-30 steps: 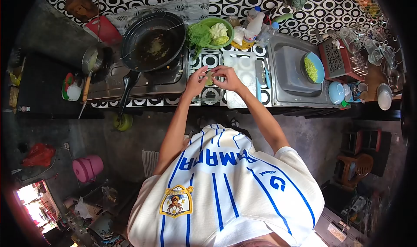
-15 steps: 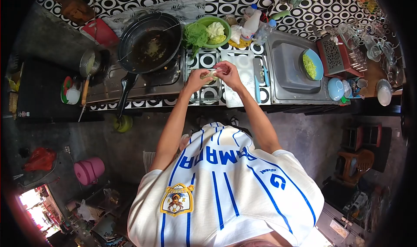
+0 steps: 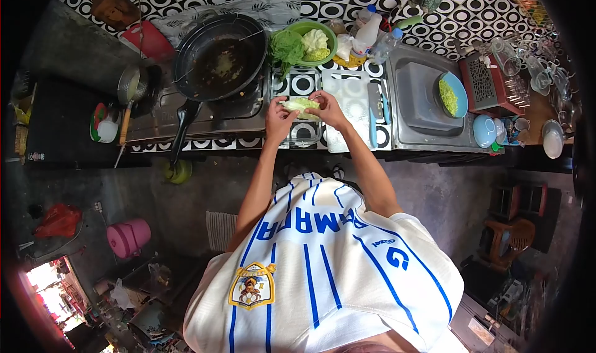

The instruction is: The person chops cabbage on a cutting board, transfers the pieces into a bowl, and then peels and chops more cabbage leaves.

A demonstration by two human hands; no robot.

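Observation:
My left hand (image 3: 279, 121) and my right hand (image 3: 329, 111) pinch the two ends of a pale green cabbage leaf (image 3: 300, 104), long and narrow in shape. It is held level above a clear rectangular dish (image 3: 300, 144), through which the patterned counter shows. Just right of the dish lies a white cutting board (image 3: 338, 139), partly behind my right forearm. A knife with a blue handle (image 3: 373, 129) rests along the board's right side. Behind my hands, a green bowl (image 3: 335, 45) holds pale cabbage (image 3: 315, 41) and leafy greens (image 3: 287, 48).
A large black pan (image 3: 264, 43) sits on the stove to the left, its handle jutting toward the counter's front edge. At right, the metal sink (image 3: 397, 98) holds a grey tub and a blue bowl (image 3: 462, 95) of chopped greens. Bottles (image 3: 369, 33) stand at the back.
The cabbage leaf now stretches out between my hands, where before it was bunched and mostly hidden by my fingers. My hands have moved slightly apart. The whole view has shifted a little.

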